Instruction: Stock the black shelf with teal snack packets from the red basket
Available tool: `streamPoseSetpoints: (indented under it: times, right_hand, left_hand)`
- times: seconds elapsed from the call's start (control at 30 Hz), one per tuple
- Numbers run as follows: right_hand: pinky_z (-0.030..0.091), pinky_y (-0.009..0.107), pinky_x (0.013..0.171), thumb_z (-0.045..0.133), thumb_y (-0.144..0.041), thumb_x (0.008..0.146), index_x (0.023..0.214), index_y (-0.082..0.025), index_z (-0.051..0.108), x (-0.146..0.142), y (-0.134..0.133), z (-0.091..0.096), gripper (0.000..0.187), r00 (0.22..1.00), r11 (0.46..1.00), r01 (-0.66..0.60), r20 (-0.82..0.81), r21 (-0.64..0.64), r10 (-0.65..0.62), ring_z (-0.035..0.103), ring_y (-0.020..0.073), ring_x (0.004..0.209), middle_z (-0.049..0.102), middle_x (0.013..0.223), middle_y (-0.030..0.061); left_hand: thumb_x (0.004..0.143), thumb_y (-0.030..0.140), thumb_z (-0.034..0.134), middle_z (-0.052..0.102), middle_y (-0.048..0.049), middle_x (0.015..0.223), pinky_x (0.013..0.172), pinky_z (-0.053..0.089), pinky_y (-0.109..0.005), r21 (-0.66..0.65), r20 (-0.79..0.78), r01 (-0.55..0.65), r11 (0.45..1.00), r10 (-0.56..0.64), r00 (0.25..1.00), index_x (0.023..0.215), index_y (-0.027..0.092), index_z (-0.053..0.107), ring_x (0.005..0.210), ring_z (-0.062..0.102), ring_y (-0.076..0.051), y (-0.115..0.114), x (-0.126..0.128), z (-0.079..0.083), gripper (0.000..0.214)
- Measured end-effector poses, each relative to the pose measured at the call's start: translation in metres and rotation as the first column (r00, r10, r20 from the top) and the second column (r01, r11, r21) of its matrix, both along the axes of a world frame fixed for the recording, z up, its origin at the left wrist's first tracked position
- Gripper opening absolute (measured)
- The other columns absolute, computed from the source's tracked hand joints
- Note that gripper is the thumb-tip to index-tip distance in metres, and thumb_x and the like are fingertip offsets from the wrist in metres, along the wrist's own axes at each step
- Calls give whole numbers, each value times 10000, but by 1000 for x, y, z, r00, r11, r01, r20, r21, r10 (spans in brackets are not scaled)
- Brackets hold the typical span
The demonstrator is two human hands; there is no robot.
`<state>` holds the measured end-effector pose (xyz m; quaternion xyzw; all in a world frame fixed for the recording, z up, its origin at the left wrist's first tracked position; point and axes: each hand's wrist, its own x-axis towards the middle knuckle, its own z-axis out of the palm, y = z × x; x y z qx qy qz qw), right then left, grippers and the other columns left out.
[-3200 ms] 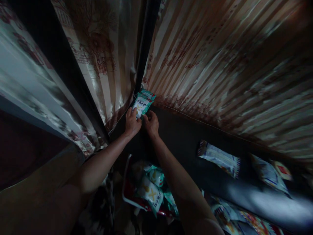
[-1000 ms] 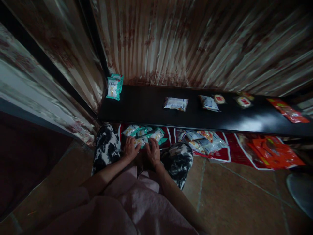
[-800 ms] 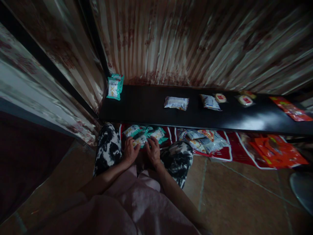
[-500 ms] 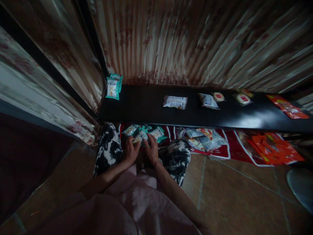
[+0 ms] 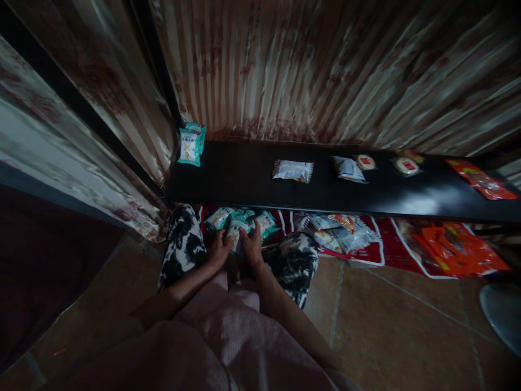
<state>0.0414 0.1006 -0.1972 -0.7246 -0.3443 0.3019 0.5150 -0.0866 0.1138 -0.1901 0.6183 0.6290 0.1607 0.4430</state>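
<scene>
A pink garment [image 5: 228, 347] filled the near edge, and past it two knees in black-and-white patterned cloth [image 5: 181, 244] rested on a floor [image 5: 378, 326] of brown tiles. Between the knees the left hand [image 5: 218, 254] and the right hand [image 5: 252, 248] met on one teal packet [image 5: 235, 232]. Each hand had its fingers closed on one side of it, at the near edge of a pile of like packets [image 5: 260, 221]. The pile lay in a red basket [image 5: 285, 220] on the floor, under the front of a long black counter [image 5: 244, 182]. More red trays with mixed packets [image 5: 342, 231] and orange wrappers [image 5: 459, 250] lay further right under the counter.

On the counter a second teal pack [image 5: 191, 144] stood at the far left end, leaning on the curtain. A white packet [image 5: 293, 171] lay near the middle, and a red packet [image 5: 480, 184] lay at the right end. Behind the counter hung a shiny striped curtain [image 5: 325, 70], cream with rust-brown marks, and it ran round the left side too.

The teal packs had a white panel with a yellow cross-shaped mark. Their print was too small and dim to read.
</scene>
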Motion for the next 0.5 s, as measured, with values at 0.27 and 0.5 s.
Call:
streamPoseSetpoints:
  times: [0.27, 0.5]
  right_hand:
    - [480, 332, 799, 522, -515, 786, 1062, -141, 600, 4, 4, -1, 472, 998, 996, -65, 8, -55, 65, 585, 228, 894, 675, 939, 81]
    - [481, 317, 761, 482, -576, 783, 977, -139, 625, 5, 3, 0, 500, 998, 993, -66, 8, -95, 67, 586, 208, 829, 682, 859, 60]
  left_hand:
    - [863, 589, 358, 683, -103, 1032, 599, 472, -226, -267, -107, 93, 959, -126, 986, 1073, 170, 596, 840, 663, -200, 20, 5, 18, 526]
    - [854, 586, 339, 702, -85, 931, 463, 418, -222, -333, -159, 126, 934, -188, 969, 961, 171, 635, 573, 632, -160, 29, 7, 26, 521]
